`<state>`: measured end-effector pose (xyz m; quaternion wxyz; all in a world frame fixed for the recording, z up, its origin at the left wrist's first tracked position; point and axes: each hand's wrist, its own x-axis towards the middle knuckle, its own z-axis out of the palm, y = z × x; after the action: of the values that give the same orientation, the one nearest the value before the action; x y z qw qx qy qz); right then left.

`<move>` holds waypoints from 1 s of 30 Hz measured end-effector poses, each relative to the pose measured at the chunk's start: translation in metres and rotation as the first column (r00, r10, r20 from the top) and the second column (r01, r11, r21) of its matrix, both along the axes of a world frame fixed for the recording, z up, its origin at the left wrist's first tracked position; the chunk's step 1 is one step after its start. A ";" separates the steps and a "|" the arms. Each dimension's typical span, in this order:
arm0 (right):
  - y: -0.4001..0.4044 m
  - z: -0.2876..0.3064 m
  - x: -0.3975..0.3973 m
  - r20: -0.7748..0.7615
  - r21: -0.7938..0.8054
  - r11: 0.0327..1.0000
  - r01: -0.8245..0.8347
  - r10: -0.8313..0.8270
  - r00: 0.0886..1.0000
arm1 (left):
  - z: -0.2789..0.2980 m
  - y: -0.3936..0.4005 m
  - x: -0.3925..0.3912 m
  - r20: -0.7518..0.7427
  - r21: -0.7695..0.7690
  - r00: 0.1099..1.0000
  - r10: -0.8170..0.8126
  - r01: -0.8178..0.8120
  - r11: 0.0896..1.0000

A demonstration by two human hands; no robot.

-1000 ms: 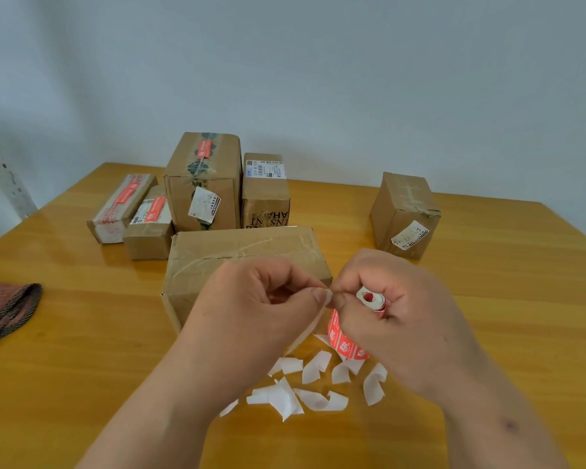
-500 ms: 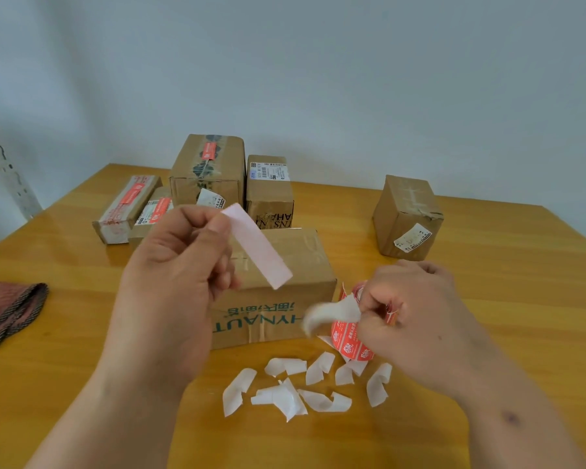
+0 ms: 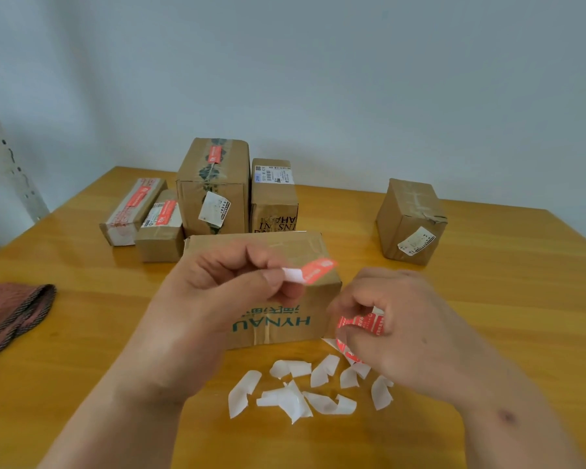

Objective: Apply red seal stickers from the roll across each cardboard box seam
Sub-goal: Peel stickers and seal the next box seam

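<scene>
Pinching a red seal sticker (image 3: 313, 270) between thumb and forefinger, the person's left hand (image 3: 224, 292) holds it in the air just above the near top edge of a cardboard box (image 3: 274, 319). The sticker juts out to the right of that grip, its red printed part free and its white end caught in the fingertips. It is a narrow strip, bright red with small white print, slightly blurred.

The left hand is raised with the back of the hand toward the viewer, its other fingers curled in toward the palm. The right hand (image 3: 406, 330) sits lower and to the right, beside the box's near right corner, its fingers curled around the sticker roll (image 3: 361, 324), from which a short red tail hangs down. Both forearms reach in from the bottom edge.

The box in front lies flat on the wooden worktop (image 3: 82, 333), with teal upside-down lettering on its near side. Curled white backing scraps (image 3: 295, 390) lie scattered on the worktop just in front of it.

Farther back stand a group of four boxes (image 3: 214, 184), three carrying red seals, and a lone box (image 3: 410, 221) well apart to the right. A folded reddish cloth (image 3: 11, 313) lies at the left edge.
</scene>
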<state>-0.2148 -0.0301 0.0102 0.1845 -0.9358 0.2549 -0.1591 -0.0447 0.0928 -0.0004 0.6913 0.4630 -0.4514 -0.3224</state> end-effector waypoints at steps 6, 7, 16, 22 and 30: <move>-0.002 0.001 0.001 0.100 0.196 0.981 0.015 -0.035 0.994 | 0.000 -0.001 0.001 0.152 0.050 0.986 -0.064 0.057 0.997; -0.003 0.003 0.000 0.159 0.296 0.955 0.009 -0.058 0.986 | 0.000 -0.001 0.001 0.182 0.063 0.981 -0.066 0.056 0.996; 0.001 0.005 0.012 0.385 0.506 0.861 -0.059 -0.164 0.908 | 0.006 -0.003 -0.003 0.345 0.197 0.937 0.052 -0.127 0.972; 0.006 0.008 0.017 0.423 0.396 0.918 -0.004 -0.179 0.888 | 0.014 -0.002 -0.003 0.524 0.263 0.833 0.178 -0.357 0.896; 0.008 0.007 0.027 0.458 0.296 0.955 -0.001 -0.141 0.878 | 0.021 -0.003 0.001 0.598 0.277 0.775 0.203 -0.437 0.856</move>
<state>-0.1874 -0.0217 0.0173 0.3693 -0.8213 0.2563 -0.3512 -0.0434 0.0896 0.0202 0.4679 0.7382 -0.4666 -0.1360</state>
